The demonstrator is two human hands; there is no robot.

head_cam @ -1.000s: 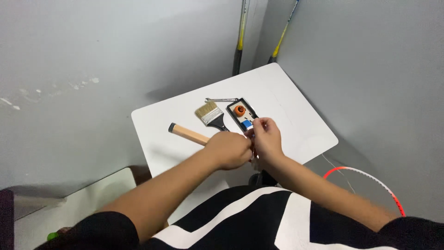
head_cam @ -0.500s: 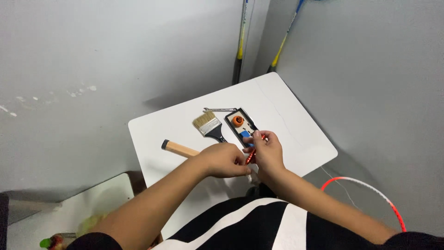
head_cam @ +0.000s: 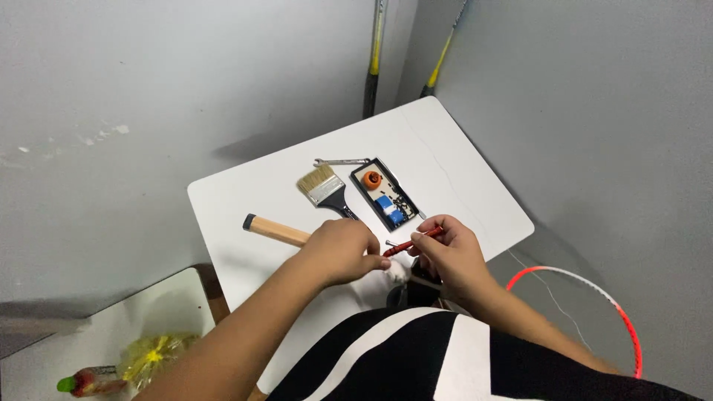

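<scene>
While our right hand (head_cam: 451,252) pinched a slim red screwdriver (head_cam: 413,242) over the smooth white table (head_cam: 460,167), our left hand (head_cam: 343,250) curled closed at its tip. A bristly paintbrush (head_cam: 324,187) and a black rectangular tray (head_cam: 384,194) lay just beyond.

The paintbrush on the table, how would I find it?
Look at the white table in the grey corner. The paintbrush lies near its middle, just left of the black tray. Only it has pale bristles and a black handle.
</scene>
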